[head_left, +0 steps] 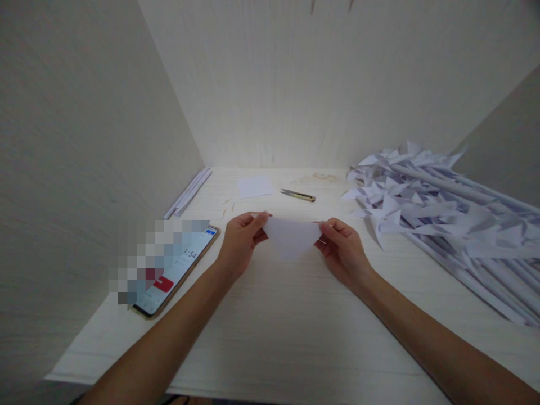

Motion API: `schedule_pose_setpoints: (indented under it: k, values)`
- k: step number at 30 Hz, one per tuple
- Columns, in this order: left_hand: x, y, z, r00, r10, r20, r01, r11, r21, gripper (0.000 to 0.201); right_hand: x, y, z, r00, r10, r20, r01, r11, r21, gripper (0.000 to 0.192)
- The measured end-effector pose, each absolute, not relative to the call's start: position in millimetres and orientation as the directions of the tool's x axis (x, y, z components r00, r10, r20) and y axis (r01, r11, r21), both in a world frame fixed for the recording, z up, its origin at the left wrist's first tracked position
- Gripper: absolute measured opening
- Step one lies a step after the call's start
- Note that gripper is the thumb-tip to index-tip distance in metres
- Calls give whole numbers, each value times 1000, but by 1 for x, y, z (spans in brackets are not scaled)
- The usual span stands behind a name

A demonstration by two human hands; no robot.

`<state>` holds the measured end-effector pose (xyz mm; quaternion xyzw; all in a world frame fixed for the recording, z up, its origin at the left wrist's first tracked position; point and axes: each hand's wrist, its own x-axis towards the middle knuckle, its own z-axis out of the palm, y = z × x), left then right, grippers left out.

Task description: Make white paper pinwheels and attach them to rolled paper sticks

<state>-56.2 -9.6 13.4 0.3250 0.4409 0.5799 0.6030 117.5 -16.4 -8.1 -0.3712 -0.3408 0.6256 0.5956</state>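
Observation:
A small white sheet of paper (292, 237), roughly triangular with its point towards me, is stretched between my two hands above the table. My left hand (243, 239) pinches its left corner between thumb and fingers. At the opposite corner, my right hand (342, 247) grips it the same way. Just beyond the paper lie thread snips (298, 195) with pointed blades facing left. To their left a flat white paper square (255, 187) rests on the table.
Many folded paper pinwheels (392, 191) on rolled paper sticks (476, 270) are heaped at the right. A phone (181, 273), partly blurred out, lies left of my left arm. Thin paper rolls (188, 192) lie along the left wall. Panels enclose the white table (270, 337) at the back and sides.

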Motion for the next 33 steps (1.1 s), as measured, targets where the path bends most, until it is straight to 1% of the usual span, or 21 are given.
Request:
schedule_pose_setpoints:
  k: [2, 4, 6, 8, 11, 13, 16, 18, 20, 23, 26, 30, 33]
  values:
    - [-56, -12, 11, 25, 991, -128, -250, 130, 959, 22, 121, -13, -10, 110, 993, -52, -482, 8, -876, 30]
    - [-55, -15, 10, 185, 968, -168, -86, 187, 979, 19, 123, -11, -12, 200, 980, -20, -412, 66, -909, 32]
    - [-52, -18, 9, 317, 926, -205, 36, 204, 978, 16, 124, -12, -13, 239, 970, 33, -309, 108, -945, 33]
    - [-48, -20, 9, 373, 906, -201, 104, 174, 979, 17, 123, -14, -13, 215, 973, 81, -213, 128, -969, 33]
    - [-43, -23, 7, 384, 912, -147, 163, 90, 983, 20, 118, -19, -13, 150, 985, 91, -153, 114, -982, 33]
    - [-40, -24, 6, 359, 930, -81, 207, 5, 978, 21, 115, -21, -13, 140, 988, 59, -196, 86, -977, 33]
    - [-38, -28, 4, 297, 953, 54, 328, -155, 932, 23, 113, -23, -14, 67, 996, -65, -277, -44, -960, 30]
    - [-36, -31, 4, 285, 951, 122, 415, -237, 879, 23, 112, -25, -14, 1, 989, -146, -274, -140, -952, 29]
    - [-34, -33, 4, 294, 943, 155, 475, -285, 833, 22, 111, -27, -12, -9, 982, -186, -260, -182, -948, 29]
    - [-31, -35, 5, 315, 934, 170, 498, -315, 808, 20, 111, -29, -10, 37, 979, -199, -293, -179, -939, 30]
    - [-30, -35, 5, 325, 928, 179, 476, -324, 818, 21, 112, -28, -9, 32, 982, -188, -322, -168, -932, 30]
    - [-30, -35, 6, 333, 928, 168, 465, -317, 827, 21, 112, -26, -11, 19, 977, -211, -352, -191, -916, 31]
    - [-29, -36, 6, 342, 926, 161, 466, -316, 827, 20, 113, -24, -12, 37, 977, -210, -350, -184, -918, 29]
